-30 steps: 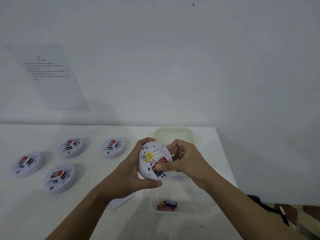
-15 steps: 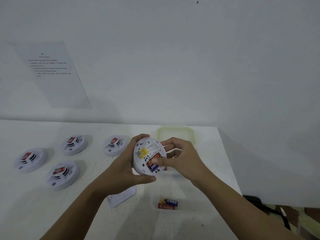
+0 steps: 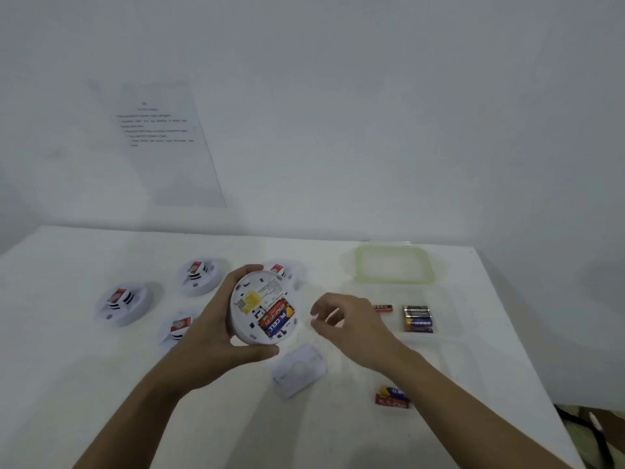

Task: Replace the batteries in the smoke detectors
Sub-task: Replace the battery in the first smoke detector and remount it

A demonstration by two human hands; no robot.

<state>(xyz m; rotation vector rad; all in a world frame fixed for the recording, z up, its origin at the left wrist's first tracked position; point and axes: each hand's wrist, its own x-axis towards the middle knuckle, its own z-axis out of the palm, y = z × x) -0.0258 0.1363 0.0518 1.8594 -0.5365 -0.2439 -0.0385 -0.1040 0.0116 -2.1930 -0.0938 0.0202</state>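
My left hand (image 3: 216, 336) grips a white round smoke detector (image 3: 262, 308) from the left and below, its back turned up. A red battery and a blue battery (image 3: 277, 320) lie side by side in its open compartment. My right hand (image 3: 351, 328) hovers just right of the detector, fingers loosely curled and apart, holding nothing. A white cover plate (image 3: 299, 368) lies on the table below the detector. Two loose batteries (image 3: 392, 397) lie near my right forearm.
Several other smoke detectors (image 3: 121, 304) sit on the white table (image 3: 67, 384) to the left. A clear tray (image 3: 449, 319) at the right holds more batteries (image 3: 418, 319); a green-rimmed lid (image 3: 394, 265) lies behind it. A printed sheet (image 3: 162, 140) hangs on the wall.
My right hand has let go of the detector's battery compartment and drawn away to the right. The view has swung, so the detector and table sit further left and the battery tray shows.
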